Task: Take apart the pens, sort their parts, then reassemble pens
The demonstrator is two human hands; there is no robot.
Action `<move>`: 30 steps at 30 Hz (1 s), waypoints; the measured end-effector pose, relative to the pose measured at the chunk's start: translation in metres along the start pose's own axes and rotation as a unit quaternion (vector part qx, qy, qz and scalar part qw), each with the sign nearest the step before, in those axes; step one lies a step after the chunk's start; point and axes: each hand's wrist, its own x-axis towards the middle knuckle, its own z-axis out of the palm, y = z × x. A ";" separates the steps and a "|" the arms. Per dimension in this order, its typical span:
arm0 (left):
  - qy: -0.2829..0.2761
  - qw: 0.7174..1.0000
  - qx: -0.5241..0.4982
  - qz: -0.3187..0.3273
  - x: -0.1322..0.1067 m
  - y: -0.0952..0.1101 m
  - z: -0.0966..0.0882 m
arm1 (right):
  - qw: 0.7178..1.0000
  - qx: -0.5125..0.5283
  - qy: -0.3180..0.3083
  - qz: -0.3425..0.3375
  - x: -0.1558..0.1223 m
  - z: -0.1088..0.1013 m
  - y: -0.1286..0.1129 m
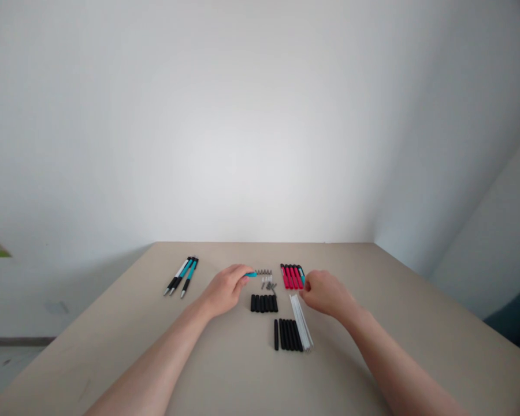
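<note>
My left hand is closed in a pinch on a small teal pen part, just left of a row of small grey metal tips and springs. My right hand is curled beside the row of red pen barrels, its fingertips at a teal barrel at the row's right end; whether it grips that barrel I cannot tell. Below lie short black grip sleeves, longer black tubes and a bundle of white refills.
Three assembled teal, white and black pens lie at the table's far left. The beige table meets a white wall at its far edge. A dark blue object sits beyond the table's right side.
</note>
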 end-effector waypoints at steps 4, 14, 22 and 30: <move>0.006 1.000 -0.005 0.004 0.001 -0.001 0.001 | 0.999 -0.002 -0.032 -0.019 -0.003 0.005 0.004; 0.009 1.000 -0.003 -0.003 0.002 0.000 0.007 | 0.995 -0.013 -0.058 -0.076 -0.005 0.005 0.005; 0.028 0.999 -0.013 -0.011 0.005 0.001 0.009 | 0.993 -0.014 -0.066 -0.100 -0.008 0.003 0.004; 0.028 0.998 -0.047 -0.022 -0.001 0.010 0.008 | 0.995 0.020 -0.050 -0.087 -0.008 0.013 0.010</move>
